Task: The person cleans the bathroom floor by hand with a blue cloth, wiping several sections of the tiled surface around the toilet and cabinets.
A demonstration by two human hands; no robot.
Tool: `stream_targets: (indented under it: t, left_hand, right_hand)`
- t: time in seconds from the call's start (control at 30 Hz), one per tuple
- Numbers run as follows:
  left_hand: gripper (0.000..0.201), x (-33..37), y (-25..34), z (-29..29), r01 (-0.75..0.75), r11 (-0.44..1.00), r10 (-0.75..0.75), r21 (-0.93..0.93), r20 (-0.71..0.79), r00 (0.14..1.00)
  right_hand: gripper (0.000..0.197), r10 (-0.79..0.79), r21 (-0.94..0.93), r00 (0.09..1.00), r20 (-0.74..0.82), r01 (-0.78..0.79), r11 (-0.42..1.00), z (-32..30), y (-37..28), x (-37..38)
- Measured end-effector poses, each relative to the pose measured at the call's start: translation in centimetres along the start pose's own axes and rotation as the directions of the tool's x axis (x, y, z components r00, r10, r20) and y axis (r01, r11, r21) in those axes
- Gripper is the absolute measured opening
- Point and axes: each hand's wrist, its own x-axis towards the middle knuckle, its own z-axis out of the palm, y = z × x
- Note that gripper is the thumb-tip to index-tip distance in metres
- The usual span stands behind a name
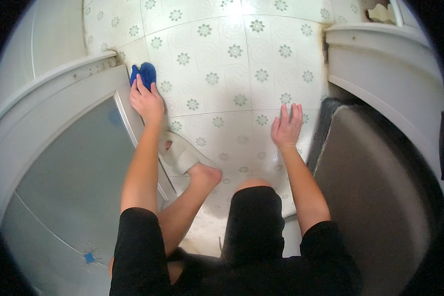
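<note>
A bunched blue cloth (148,73) lies under the fingers of my left hand (147,104), at the upper left where the white door frame meets the flower-patterned tiles (222,64). The fingers bend over the cloth and press it there; its underside is hidden. On the right, my right hand (287,129) is open over the tiles, fingers stretched forward and holding nothing. Whether its palm touches them I cannot tell. Below my left hand is my foot in a pale slipper (180,154).
To the left stands a door with a frosted glass panel (69,182) and white frame. A dark brown panel with a grey edge (380,182) takes up the right side, below a white ledge (380,59). A pale crumpled thing (381,14) sits at the upper right.
</note>
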Motion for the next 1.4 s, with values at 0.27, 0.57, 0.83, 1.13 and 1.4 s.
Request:
stream_targets:
  t: [0.27,0.57,0.83,1.13,1.4]
  left_hand:
    - [0.058,-7.6,8.8,-1.2,-0.104,0.971,0.101,-0.217,-0.028,0.995]
    - [0.066,-22.8,17.8,-6.4,-0.436,0.714,0.55,-0.547,0.053,0.834]
    - [0.07,-16.6,2.2,-4.8,0.094,0.987,-0.08,-0.127,0.114,0.99]
    - [0.044,-29.3,16.4,-6.3,-0.327,0.817,0.408,-0.474,0.074,0.91]
    - [0.052,-22.9,8.4,-5.6,-0.375,0.787,0.446,-0.49,0.031,0.895]
  right_hand:
    - [0.049,0.035,0.008,0.993,-0.109,-0.034,0.999,0.2,-1.2,0.5]
    - [0.042,-0.01,0.03,0.975,-0.222,0.017,0.999,-0.4,-0.1,0.3]
    - [0.05,0.037,0.036,0.989,-0.144,-0.032,0.999,0.1,-0.9,-0.1]
    - [0.054,0.072,0.049,0.99,-0.121,-0.067,0.997,0.4,-1.2,-0.2]
    - [0.05,0.087,0.012,0.989,-0.117,-0.086,0.996,-0.1,0.3,-0.3]
